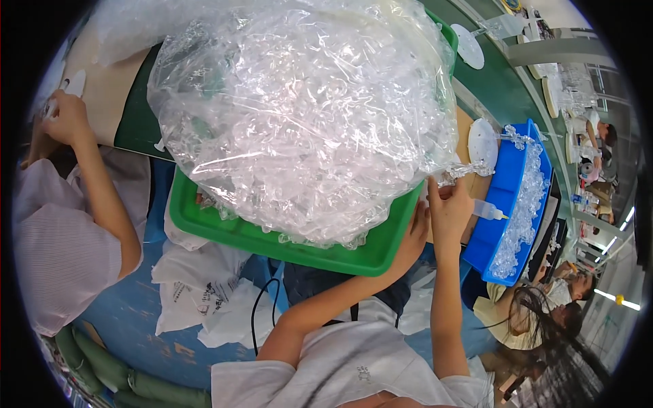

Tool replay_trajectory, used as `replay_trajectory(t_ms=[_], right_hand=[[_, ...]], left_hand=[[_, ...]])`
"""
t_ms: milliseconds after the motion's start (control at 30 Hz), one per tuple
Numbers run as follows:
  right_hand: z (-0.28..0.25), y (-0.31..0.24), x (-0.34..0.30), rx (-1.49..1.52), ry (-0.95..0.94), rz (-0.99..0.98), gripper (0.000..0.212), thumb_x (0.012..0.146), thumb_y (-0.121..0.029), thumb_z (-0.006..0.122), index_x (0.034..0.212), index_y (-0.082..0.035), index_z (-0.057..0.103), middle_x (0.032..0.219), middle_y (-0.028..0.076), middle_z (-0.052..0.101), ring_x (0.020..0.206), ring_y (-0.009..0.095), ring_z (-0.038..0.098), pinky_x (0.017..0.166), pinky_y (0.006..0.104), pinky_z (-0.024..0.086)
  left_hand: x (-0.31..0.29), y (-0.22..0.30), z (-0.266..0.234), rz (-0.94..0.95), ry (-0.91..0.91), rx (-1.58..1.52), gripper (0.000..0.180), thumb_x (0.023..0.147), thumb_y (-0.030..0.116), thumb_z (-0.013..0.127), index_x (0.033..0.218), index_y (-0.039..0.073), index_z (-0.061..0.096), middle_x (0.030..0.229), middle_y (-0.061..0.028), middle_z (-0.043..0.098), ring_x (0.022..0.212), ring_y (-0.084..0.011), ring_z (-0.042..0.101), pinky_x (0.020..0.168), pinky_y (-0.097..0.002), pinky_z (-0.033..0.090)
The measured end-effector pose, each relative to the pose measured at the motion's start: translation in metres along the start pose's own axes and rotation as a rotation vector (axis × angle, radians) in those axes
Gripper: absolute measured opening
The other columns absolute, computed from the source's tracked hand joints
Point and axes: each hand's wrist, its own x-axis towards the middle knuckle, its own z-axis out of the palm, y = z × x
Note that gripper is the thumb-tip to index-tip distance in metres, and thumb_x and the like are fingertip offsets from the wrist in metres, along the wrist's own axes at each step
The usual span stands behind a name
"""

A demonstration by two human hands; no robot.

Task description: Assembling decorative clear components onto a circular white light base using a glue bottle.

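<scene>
A large clear plastic bag [306, 122] full of small transparent pieces bulges over a green tray [299, 257], with some loose pieces along the tray's front. My right hand [449, 207] is closed, thumb and fingers pinched at a shiny clear plastic bit [459, 172] beside the bag's right side; whether it belongs to the bag, I cannot tell. Just left of it, my left hand [413, 238] is at the tray's right edge, its visible fingers stretched upward. Part of that hand is hidden. A small translucent bottle with a pale yellowish tip [488, 210] lies right of my right hand.
A blue bin [500, 197] of clear pieces stands at the right, beside a round white disc [482, 143]. Another white disc [469, 46] is farther back. A co-worker's hand [68, 117] holds something white at the left. White bags [204, 285] lie below the tray.
</scene>
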Motion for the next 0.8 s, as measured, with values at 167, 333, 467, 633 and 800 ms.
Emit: replay_trajectory(t_ms=[167,333,467,633,800], right_hand=[[-0.003,0.005,-0.002,0.035,0.000,-0.013,0.029,0.078,-0.022,0.071,0.084,0.002,0.056,0.060,0.012,0.063,0.053,0.027,0.064,0.052,0.0349,0.048],[0.009,0.003,0.000,0.002,0.051,-0.016,0.029,0.078,-0.022,0.072,0.086,0.001,0.057,0.060,0.011,0.064,0.054,0.024,0.064,0.051,0.0332,0.048],[0.000,0.008,0.004,0.067,0.045,0.014,0.030,0.077,-0.021,0.073,0.092,0.001,0.060,0.064,0.013,0.065,0.056,0.023,0.065,0.054,0.0325,0.050],[-0.051,0.024,-0.008,0.314,0.019,0.044,0.028,0.074,-0.013,0.075,0.097,-0.001,0.063,0.075,0.008,0.067,0.068,0.016,0.065,0.063,0.0296,0.051],[-0.152,0.043,0.153,0.449,0.111,-0.343,0.031,0.072,-0.013,0.074,0.100,-0.004,0.066,0.122,0.015,0.059,0.118,0.023,0.053,0.097,0.0362,0.040]], left_hand=[[0.000,0.001,0.005,-0.016,0.009,0.000,0.038,0.085,0.026,0.054,0.114,0.003,0.058,0.131,-0.0165,0.050,0.132,-0.0350,0.035,0.108,-0.0538,0.024],[-0.002,-0.002,0.004,-0.002,0.013,-0.030,0.041,0.085,0.027,0.053,0.119,0.003,0.056,0.134,-0.0177,0.046,0.134,-0.0366,0.031,0.108,-0.0558,0.023],[0.004,0.002,0.009,0.023,-0.058,-0.051,0.046,0.086,0.026,0.053,0.126,0.003,0.052,0.134,-0.0190,0.045,0.135,-0.0371,0.030,0.108,-0.0559,0.023],[0.001,0.000,0.019,-0.011,0.057,-0.092,0.048,0.086,0.027,0.056,0.126,0.001,0.051,0.132,-0.0194,0.046,0.132,-0.0358,0.034,0.108,-0.0518,0.026],[-0.003,-0.010,0.008,-0.021,0.011,-0.144,0.052,0.086,0.029,0.058,0.128,0.000,0.050,0.130,-0.0191,0.048,0.129,-0.0356,0.038,0.108,-0.0478,0.029]])
